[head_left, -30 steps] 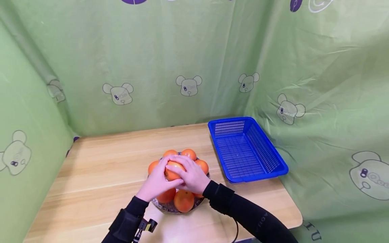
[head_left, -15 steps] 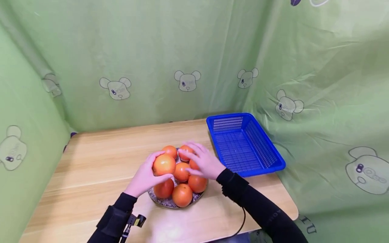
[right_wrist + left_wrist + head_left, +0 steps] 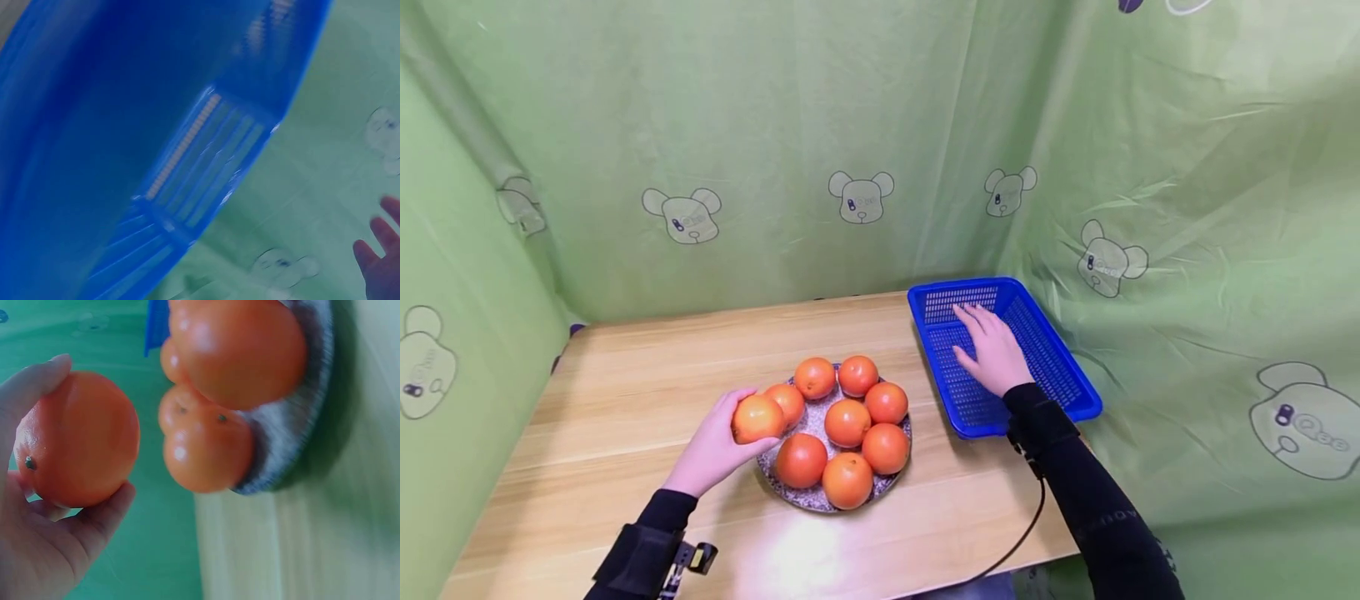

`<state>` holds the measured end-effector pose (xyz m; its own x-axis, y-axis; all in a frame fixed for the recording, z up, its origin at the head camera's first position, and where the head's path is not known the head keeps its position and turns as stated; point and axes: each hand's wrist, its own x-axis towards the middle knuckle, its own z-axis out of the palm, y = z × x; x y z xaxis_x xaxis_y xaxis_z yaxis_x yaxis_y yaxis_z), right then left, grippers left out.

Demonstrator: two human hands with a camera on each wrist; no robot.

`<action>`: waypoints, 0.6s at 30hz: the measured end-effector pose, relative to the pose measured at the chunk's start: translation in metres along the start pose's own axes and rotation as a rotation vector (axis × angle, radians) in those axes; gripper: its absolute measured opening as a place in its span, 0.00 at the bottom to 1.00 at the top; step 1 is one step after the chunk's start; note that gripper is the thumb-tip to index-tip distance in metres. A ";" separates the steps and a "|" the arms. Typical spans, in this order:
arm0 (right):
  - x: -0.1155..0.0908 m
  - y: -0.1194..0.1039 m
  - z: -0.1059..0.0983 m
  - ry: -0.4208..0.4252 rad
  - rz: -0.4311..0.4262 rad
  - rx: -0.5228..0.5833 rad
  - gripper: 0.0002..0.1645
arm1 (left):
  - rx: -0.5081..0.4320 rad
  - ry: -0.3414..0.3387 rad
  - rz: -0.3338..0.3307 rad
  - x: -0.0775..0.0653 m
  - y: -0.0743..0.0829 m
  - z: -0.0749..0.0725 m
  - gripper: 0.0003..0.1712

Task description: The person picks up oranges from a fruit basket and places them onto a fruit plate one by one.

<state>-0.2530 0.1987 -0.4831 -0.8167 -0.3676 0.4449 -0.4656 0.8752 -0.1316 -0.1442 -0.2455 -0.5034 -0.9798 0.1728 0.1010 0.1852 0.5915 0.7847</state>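
My left hand (image 3: 718, 442) grips an orange (image 3: 757, 418) at the left edge of a speckled plate (image 3: 808, 498). In the left wrist view the thumb and fingers curl round this orange (image 3: 84, 439), which is apart from the others. Several more oranges (image 3: 847, 481) sit on the plate, most of them around its rim, one (image 3: 847, 422) nearer the middle. My right hand (image 3: 996, 354) holds nothing and is over the blue basket (image 3: 936, 387), fingers spread. The right wrist view shows its fingertips (image 3: 382, 234) at the right edge, beside the basket wall.
The blue basket stands at the back right of the wooden table (image 3: 647, 367), with nothing seen inside it. Green curtains (image 3: 760, 125) with mouse-head prints enclose the table. A black cable (image 3: 1018, 542) hangs from the right wrist across the table's front edge.
Both hands were together around one orange over the plate. The left hand has carried that orange left; the right hand has let go and moved right, over the basket.
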 end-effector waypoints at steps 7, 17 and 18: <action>-0.003 0.026 0.000 -0.264 0.116 -0.047 0.27 | 0.060 -0.018 -0.001 -0.006 -0.019 0.001 0.46; 0.002 0.034 0.001 -0.621 0.254 0.012 0.24 | 0.099 -0.047 -0.048 -0.009 -0.037 0.008 0.49; 0.002 0.034 0.001 -0.634 0.260 0.020 0.24 | 0.103 -0.049 -0.049 -0.009 -0.038 0.008 0.48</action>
<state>-0.2704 0.2277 -0.4873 -0.9418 -0.2648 -0.2071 -0.2286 0.9562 -0.1831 -0.1418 -0.2629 -0.5395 -0.9833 0.1789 0.0323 0.1469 0.6776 0.7206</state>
